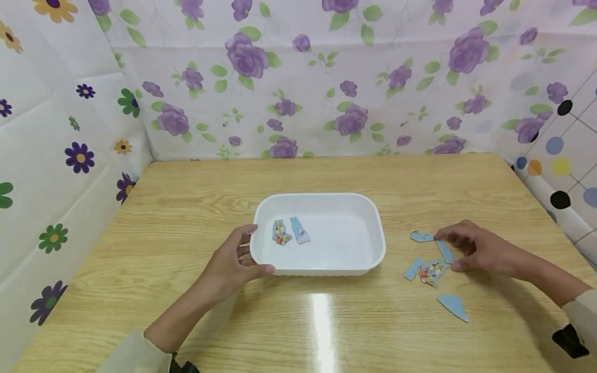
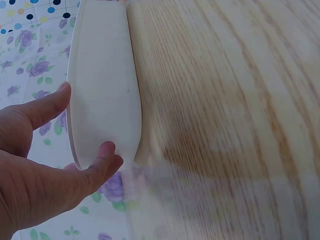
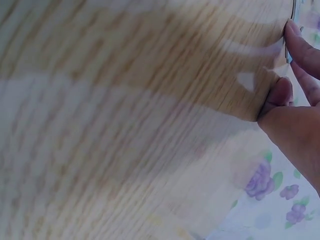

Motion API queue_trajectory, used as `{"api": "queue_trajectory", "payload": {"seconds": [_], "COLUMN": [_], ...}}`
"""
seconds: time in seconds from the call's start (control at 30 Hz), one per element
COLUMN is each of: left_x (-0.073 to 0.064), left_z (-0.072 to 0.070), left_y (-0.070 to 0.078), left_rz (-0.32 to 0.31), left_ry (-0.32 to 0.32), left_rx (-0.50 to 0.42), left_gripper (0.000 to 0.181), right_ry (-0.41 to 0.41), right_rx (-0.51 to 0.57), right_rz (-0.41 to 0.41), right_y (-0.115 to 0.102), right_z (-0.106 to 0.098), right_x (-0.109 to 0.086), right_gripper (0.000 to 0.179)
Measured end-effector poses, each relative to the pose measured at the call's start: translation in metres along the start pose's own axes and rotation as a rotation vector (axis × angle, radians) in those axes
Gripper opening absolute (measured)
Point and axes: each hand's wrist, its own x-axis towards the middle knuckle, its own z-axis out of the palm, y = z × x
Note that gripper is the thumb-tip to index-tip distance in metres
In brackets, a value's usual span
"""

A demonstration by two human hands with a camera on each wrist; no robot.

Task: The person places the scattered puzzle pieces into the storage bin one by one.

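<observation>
My left hand (image 1: 231,259) holds the left end of a white plastic tray (image 1: 322,271), with the thumb at its front rim and the other fingers along its side. Seen in the left wrist view, the fingers touch the tray's outer wall (image 2: 102,65). Two flat puzzle pieces lie inside it: a multicoloured one (image 1: 281,233) and a light-blue one (image 1: 300,230). Over on the right, my right hand (image 1: 485,248) pinches a narrow blue puzzle piece (image 1: 445,252) between thumb and fingers, at the table surface. In the right wrist view that piece is mostly hidden.
Around the right hand lie more pieces on the wooden table (image 1: 196,191): a curved blue one (image 1: 422,237), a small blue one (image 1: 413,269), a multicoloured one (image 1: 432,273) and a blue triangular one (image 1: 454,306). Flowered cloth (image 1: 298,93) hangs behind the table.
</observation>
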Motion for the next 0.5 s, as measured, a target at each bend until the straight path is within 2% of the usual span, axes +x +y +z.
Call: {"api": "queue_trajectory", "payload": {"seconds": [0.23, 0.5], "left_x": [0.0004, 0.0007], "left_z": [-0.0002, 0.0002], "left_y": [0.0005, -0.0005], "left_rz": [0.005, -0.001], "left_ry": [0.001, 0.004], "left_rx": [-0.005, -0.008], "left_gripper": [0.092, 0.092], "right_ry": [0.012, 0.028], "right_rx": [0.004, -0.019], "right_rz": [0.024, -0.009], "right_y": [0.0006, 0.0043], "right_z": [-0.0004, 0.0017], "right_x": [-0.0003, -0.0006], "right_gripper": [0.057, 0.055]}}
